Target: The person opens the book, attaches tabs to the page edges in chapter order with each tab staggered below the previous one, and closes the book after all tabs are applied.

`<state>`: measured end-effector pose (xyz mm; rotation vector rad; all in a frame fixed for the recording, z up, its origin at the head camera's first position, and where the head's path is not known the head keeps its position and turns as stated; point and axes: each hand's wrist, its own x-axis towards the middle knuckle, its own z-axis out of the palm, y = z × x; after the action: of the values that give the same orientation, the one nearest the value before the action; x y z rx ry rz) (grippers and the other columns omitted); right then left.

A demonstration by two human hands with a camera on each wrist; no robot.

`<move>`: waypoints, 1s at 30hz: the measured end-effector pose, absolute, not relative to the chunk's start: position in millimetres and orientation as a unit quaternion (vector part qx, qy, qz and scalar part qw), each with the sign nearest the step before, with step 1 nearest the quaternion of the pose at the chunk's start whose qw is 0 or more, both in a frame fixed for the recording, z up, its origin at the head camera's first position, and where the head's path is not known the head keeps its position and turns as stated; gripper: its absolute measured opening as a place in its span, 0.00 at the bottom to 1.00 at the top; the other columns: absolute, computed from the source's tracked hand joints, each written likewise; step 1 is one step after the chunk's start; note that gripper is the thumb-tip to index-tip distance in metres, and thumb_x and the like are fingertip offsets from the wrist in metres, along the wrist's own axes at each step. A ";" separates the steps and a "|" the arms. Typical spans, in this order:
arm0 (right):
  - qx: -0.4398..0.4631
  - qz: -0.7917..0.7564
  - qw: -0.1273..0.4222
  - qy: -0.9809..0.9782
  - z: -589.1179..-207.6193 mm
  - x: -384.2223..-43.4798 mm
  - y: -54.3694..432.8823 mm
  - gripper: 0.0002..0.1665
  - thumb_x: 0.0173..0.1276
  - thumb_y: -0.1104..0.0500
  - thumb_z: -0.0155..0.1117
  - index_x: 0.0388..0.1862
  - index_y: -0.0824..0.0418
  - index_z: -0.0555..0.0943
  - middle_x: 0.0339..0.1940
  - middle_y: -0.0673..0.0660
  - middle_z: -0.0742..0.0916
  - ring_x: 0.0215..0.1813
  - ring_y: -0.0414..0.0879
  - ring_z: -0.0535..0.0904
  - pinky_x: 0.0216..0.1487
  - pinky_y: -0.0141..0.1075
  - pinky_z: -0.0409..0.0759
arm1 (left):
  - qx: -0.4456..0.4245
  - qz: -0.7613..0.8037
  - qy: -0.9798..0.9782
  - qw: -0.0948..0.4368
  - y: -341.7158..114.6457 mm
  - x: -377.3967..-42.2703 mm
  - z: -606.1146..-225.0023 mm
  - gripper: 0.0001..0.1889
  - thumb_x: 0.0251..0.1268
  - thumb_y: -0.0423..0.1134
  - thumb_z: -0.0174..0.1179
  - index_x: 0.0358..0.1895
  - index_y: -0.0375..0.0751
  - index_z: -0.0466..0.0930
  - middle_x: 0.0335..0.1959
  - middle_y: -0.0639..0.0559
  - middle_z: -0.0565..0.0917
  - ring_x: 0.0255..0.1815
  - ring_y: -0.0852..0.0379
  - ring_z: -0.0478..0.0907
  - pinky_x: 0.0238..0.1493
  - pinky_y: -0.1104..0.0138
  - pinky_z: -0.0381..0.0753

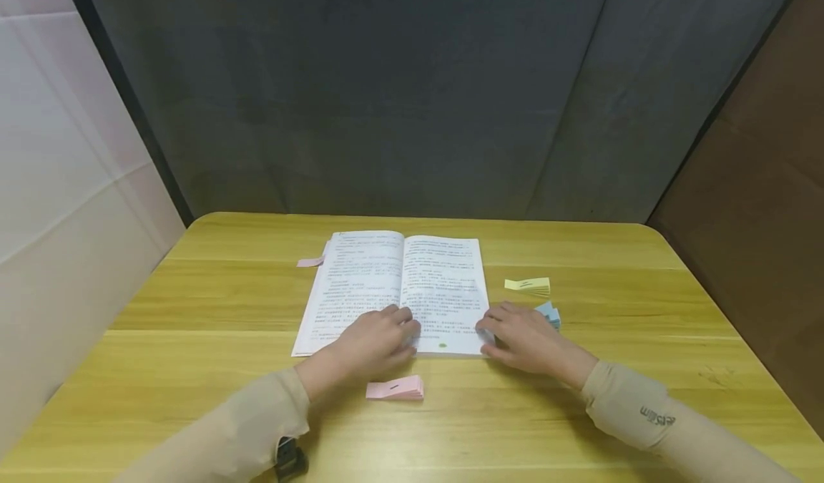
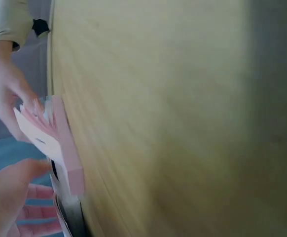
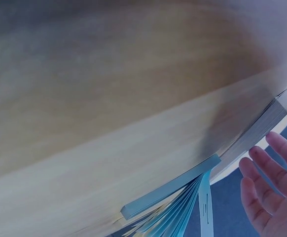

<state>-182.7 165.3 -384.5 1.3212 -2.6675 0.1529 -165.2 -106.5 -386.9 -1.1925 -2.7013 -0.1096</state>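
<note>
Around the middle of the wooden table (image 1: 644, 290), an open book (image 1: 389, 283) lies flat with both printed pages facing up, its lower edge toward the person. The left hand (image 1: 380, 336) reaches in at a slant over the bottom of the book near the fold, knuckles up and fingers lightly bent; the left wrist view shows its thumb standing away from loosely spread fingers, with nothing gripped. The right hand (image 1: 528, 333) comes in from the other side, back upward, its relaxed fingers and thumb pointing inward at the book's lower right corner. They are parted and only slightly curved, grasping nothing, and how firmly they touch the page cannot be told. Both forearms, in beige sleeves (image 1: 232, 426), angle inward, and a black device (image 1: 291, 460) sits beneath the left cuff. Pink slips (image 1: 395, 388) lie below the book near the left hand, blue slips (image 1: 549, 314) just beside the right hand, and yellow slips (image 1: 528, 285) beyond those. Another pink strip (image 1: 310, 262) juts from the book's left edge. Dark fabric (image 1: 386, 96) hangs behind the table.
</note>
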 end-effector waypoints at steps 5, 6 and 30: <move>0.440 0.051 0.081 -0.893 -384.3 -182.4 165.3 0.15 0.57 0.50 0.60 0.40 0.56 0.79 0.37 0.50 0.79 0.39 0.43 0.73 0.35 0.36 0.73 | -0.376 -0.014 -0.922 0.091 -98.1 -167.3 -387.0 0.23 0.48 0.59 0.57 0.37 0.44 0.73 0.31 0.55 0.69 0.29 0.58 0.65 0.17 0.69 0.65; 0.439 0.051 0.079 -0.894 -384.1 -182.2 165.4 0.15 0.57 0.50 0.60 0.40 0.56 0.79 0.38 0.50 0.79 0.39 0.43 0.73 0.35 0.36 0.73 | -0.373 -0.008 -0.923 0.091 -97.0 -168.1 -386.7 0.24 0.47 0.60 0.57 0.38 0.44 0.72 0.31 0.55 0.69 0.29 0.57 0.65 0.16 0.68 0.66; 0.431 0.053 0.082 -0.897 -385.6 -180.9 173.0 0.22 0.56 0.43 0.59 0.43 0.56 0.78 0.40 0.51 0.79 0.41 0.45 0.73 0.34 0.38 0.74 | -0.364 -0.099 -0.924 0.064 -114.2 -178.9 -381.0 0.28 0.38 0.61 0.64 0.39 0.47 0.72 0.31 0.59 0.68 0.30 0.62 0.67 0.21 0.70 0.68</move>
<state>-180.9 173.0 -385.6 1.2862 -2.6810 0.1585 -178.9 -114.2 -381.0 -1.1007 -2.7894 -0.2984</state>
